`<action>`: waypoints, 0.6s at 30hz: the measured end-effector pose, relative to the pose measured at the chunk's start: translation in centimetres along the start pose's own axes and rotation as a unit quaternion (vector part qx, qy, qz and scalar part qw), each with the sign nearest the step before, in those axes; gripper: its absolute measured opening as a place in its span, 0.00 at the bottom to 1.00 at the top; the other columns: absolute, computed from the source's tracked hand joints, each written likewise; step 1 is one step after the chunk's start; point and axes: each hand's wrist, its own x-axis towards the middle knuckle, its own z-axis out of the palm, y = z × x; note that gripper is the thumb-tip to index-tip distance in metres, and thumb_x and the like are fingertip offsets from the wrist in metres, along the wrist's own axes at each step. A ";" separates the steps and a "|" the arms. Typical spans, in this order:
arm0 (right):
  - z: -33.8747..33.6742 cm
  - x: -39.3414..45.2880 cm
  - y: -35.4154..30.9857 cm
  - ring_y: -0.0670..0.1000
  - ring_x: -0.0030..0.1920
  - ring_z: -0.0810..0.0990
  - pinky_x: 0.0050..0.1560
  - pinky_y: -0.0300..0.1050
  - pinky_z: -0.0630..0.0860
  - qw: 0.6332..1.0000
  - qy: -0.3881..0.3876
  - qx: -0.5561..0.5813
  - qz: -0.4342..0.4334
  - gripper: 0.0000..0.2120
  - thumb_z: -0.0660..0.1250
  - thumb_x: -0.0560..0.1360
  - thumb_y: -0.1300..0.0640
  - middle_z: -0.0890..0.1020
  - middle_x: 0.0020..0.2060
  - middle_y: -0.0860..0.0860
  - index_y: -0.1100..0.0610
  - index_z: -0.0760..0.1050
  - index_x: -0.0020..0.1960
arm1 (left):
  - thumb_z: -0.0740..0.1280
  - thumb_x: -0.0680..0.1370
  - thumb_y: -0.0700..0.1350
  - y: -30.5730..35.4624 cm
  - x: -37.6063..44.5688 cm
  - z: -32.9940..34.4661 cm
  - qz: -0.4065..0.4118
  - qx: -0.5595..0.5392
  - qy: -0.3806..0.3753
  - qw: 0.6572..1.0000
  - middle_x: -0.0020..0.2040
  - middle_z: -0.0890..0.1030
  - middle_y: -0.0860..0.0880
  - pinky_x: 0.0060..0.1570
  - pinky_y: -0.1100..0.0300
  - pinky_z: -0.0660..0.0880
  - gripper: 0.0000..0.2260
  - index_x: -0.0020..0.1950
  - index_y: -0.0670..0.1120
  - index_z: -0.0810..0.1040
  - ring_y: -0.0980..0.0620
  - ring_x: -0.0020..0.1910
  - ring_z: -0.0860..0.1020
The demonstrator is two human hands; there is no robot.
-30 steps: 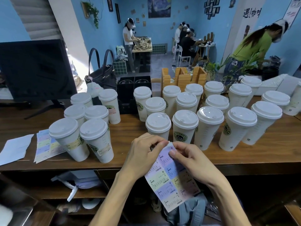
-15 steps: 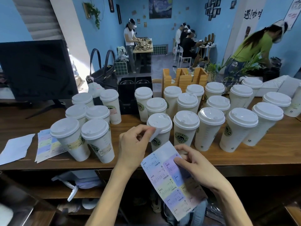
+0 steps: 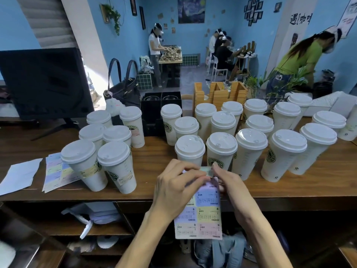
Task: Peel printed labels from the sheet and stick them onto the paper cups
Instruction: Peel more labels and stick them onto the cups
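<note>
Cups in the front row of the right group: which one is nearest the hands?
The leftmost cup, straight behind the hands; the left hand and right hand overlap its lower wall, while the others stand further right.

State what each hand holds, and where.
Both hands, left hand and right hand, pinch the label sheet at its top edge, fingers peeling a label there.

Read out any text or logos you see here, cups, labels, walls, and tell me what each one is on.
"遇咖啡": black brush characters on the white wall pillar; the last character is only a guess.
Round green logo on the front cups: ring lettering too blurred to read.
Label sheet held by both hands: small print, unreadable.
Second label sheet on the counter: unreadable.
Poster at upper right: too small.
</note>
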 end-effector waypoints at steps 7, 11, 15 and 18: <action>-0.5 0.1 0.9 0.49 0.40 0.80 0.42 0.42 0.74 0.999 -0.012 -0.022 -0.029 0.13 0.68 0.76 0.46 0.83 0.38 0.53 0.55 0.84 0.43 | 0.72 0.75 0.59 0.4 -0.3 -0.7 -0.171 -0.164 -0.044 0.970 0.57 0.81 0.58 0.51 0.64 0.77 0.21 0.64 0.51 0.82 0.53 0.54 0.81; -0.6 -0.4 0.8 0.42 0.38 0.77 0.41 0.35 0.71 0.993 -0.022 -0.088 -0.076 0.13 0.66 0.80 0.50 0.81 0.35 0.44 0.53 0.80 0.39 | 0.75 0.76 0.53 0.5 0.0 -1.1 -0.289 -0.231 -0.051 0.928 0.49 0.85 0.56 0.49 0.67 0.76 0.09 0.53 0.52 0.86 0.55 0.50 0.83; -0.7 -0.5 1.0 0.38 0.36 0.76 0.41 0.32 0.69 0.982 -0.029 -0.167 -0.086 0.16 0.66 0.82 0.54 0.82 0.33 0.41 0.45 0.82 0.37 | 0.78 0.74 0.45 0.2 0.0 -1.5 -0.324 -0.222 -0.101 0.914 0.41 0.86 0.56 0.46 0.63 0.77 0.02 0.44 0.51 0.88 0.57 0.43 0.82; -0.6 -0.8 1.1 0.38 0.33 0.76 0.37 0.30 0.68 0.987 -0.035 -0.145 -0.052 0.15 0.70 0.80 0.55 0.82 0.31 0.42 0.46 0.84 0.36 | 0.78 0.74 0.46 -0.3 -0.3 -1.6 -0.333 -0.183 -0.108 0.919 0.40 0.86 0.58 0.47 0.66 0.74 0.02 0.43 0.53 0.89 0.57 0.45 0.81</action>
